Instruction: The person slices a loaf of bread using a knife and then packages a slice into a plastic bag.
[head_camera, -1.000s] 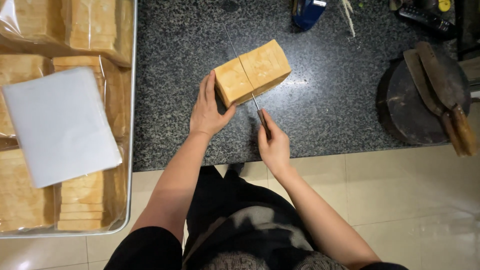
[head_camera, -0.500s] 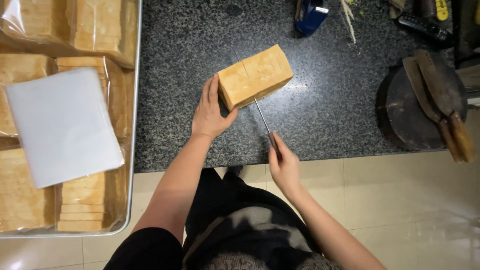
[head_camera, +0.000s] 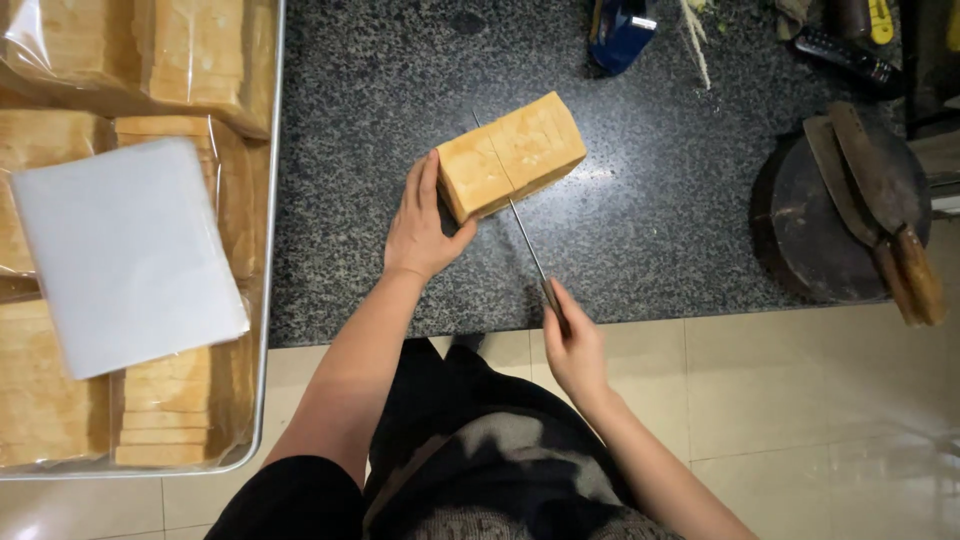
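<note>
Head view showed the loaf (head_camera: 512, 155) on the dark speckled surface (head_camera: 660, 230), its long axis slanting away to my right. My left hand (head_camera: 420, 225) pressed open against its near-left end. My right hand (head_camera: 572, 345), closed around the knife (head_camera: 522, 235), sat nearer me, the blade crossing the loaf's middle.

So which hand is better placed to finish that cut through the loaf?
The right hand, probably: it grips the knife, whose blade sits in the loaf. The left hand only steadies the loaf's end.
</note>
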